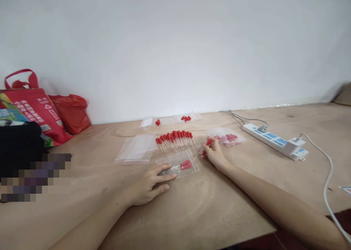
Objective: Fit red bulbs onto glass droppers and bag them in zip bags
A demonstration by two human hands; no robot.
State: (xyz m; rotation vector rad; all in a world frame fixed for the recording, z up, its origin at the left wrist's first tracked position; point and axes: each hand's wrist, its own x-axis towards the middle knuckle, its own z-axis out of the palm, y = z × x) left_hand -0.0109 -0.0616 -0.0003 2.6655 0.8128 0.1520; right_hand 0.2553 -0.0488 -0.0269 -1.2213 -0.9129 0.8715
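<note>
My left hand [155,182] lies with its fingers spread on the left end of a clear zip bag [175,174]. Inside that bag are a few droppers with red rubber bulbs [185,165]. A single red-bulbed dropper [208,142] is pinched in my right hand [215,154], its thin glass tube slanting down to the left toward the bag's zip end. Behind the bag, several droppers [177,140] lie side by side in a row, bulbs away from me. Beside my right hand rests another clear bag [236,138] with red-bulbed droppers in it.
Flat, clear zip bags [138,149] lie left of the row. Near the wall are bags with small red bulbs [185,118]. A white power strip [274,140] with a cable [329,173] stands at right. Red bags [41,111] and dark cloth [22,144] are at left.
</note>
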